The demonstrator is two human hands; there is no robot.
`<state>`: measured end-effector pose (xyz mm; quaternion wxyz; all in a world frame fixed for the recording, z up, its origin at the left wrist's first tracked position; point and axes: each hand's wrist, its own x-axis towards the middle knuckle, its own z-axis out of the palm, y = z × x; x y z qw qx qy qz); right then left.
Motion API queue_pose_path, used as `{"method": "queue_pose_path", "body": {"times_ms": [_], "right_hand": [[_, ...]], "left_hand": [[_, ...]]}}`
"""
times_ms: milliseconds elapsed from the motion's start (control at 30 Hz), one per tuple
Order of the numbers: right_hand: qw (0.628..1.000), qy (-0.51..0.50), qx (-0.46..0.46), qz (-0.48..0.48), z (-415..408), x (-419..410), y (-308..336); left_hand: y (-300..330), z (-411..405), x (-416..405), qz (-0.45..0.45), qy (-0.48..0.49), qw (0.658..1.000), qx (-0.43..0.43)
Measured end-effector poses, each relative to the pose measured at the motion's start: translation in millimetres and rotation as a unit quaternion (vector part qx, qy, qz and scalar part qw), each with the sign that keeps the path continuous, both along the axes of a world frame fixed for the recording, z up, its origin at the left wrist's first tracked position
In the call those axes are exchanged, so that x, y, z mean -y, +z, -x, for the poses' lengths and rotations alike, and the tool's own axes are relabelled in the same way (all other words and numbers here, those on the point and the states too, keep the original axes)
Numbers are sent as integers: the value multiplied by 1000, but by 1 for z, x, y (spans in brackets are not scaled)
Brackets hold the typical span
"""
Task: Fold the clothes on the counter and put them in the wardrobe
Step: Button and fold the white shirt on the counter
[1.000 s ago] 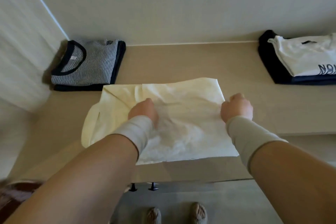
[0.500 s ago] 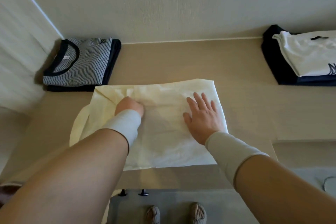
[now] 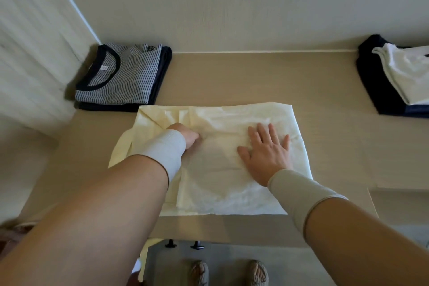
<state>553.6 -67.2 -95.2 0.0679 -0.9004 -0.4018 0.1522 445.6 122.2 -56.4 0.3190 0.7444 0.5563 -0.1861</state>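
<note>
Head camera looks down on a beige bench (image 3: 232, 76) against a wall. A cream garment (image 3: 220, 181), partly folded into a rough rectangle, lies flat at the middle of the bench near its front edge. The right hand (image 3: 267, 153) lies flat on the garment's right half, palm down, fingers straight and spread, gripping nothing. The left hand (image 3: 185, 134) rests on the garment's left half with fingers curled under; whether they pinch the cloth cannot be told. Both wrists wear pale bands. A folded striped shirt (image 3: 120, 74) sits on a dark garment in the back left corner. A white shirt (image 3: 408, 72) on a dark one lies at the far right.
</note>
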Motion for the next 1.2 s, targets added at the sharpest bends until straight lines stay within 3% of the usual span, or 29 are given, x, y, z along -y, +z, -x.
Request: {"method": "queue_pose_path", "body": {"times_ms": [133, 233, 300, 367, 433, 500, 567, 633, 700, 767, 933, 1033, 1200], "right_hand": [[1000, 12, 14, 5, 10, -4, 2], [1000, 21, 12, 9, 15, -5, 2], [1000, 23, 0, 20, 17, -7, 0], [999, 25, -12, 44, 19, -10, -4], [998, 24, -21, 60, 21, -13, -7], [998, 21, -28, 54, 22, -16, -7], [999, 14, -22, 27, 20, -14, -5], [1000, 1, -10, 10, 11, -7, -4], [1000, -15, 6, 20, -2, 2, -4], [999, -29, 19, 5, -18, 10, -4], [977, -157, -48, -134, -64, 7, 2], [963, -210, -80, -146, -94, -1, 2], [970, -188, -93, -122, -138, -28, 8]], "left_hand": [[2, 1, 2, 12, -65, 997, -41], [-5, 2, 1, -11, -32, 998, 44], [-7, 6, 2, -73, 31, 989, 127], [-9, 10, 5, -168, 43, 978, 116], [-11, 13, 13, -258, 7, 962, 92], [-13, 3, 26, -335, -91, 925, 158], [-20, -15, 42, -318, -222, 896, 217], [-33, -27, 54, -240, -296, 910, 161], [-52, -25, 58, -187, -294, 935, 69], [-59, -25, 54, -175, -284, 942, 29], [-45, -68, 43, -180, -241, 954, 14], [-56, -78, 53, -188, -240, 952, 25], [-65, -81, 59, -258, -239, 935, 40]]}}
